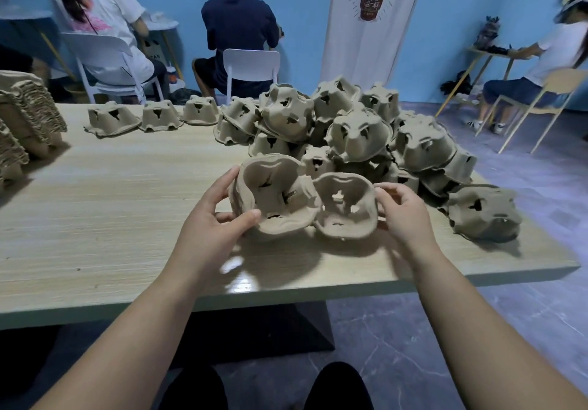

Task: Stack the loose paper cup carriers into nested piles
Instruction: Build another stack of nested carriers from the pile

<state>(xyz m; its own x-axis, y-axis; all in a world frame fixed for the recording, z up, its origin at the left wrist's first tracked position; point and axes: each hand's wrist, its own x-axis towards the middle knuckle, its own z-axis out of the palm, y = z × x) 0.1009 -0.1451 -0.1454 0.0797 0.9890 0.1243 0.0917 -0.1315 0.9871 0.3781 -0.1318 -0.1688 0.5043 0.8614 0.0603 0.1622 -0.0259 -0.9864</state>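
My left hand (211, 221) grips a small nested stack of brown pulp cup carriers (276, 196), its hollow side tilted toward me, thumb on the near rim. My right hand (402, 212) holds a single carrier (346, 209) by its right rim, also hollow side toward me, touching the stack's right edge. Both are held just above the wooden table (111, 218). Behind them lies a big loose heap of carriers (359, 129), mostly upside down.
Three single carriers (111, 118) stand in a row at the table's far edge. Tall nested piles (25, 116) sit at the far left. One loose carrier (483, 212) lies near the right edge. Several people sit on chairs behind the table.
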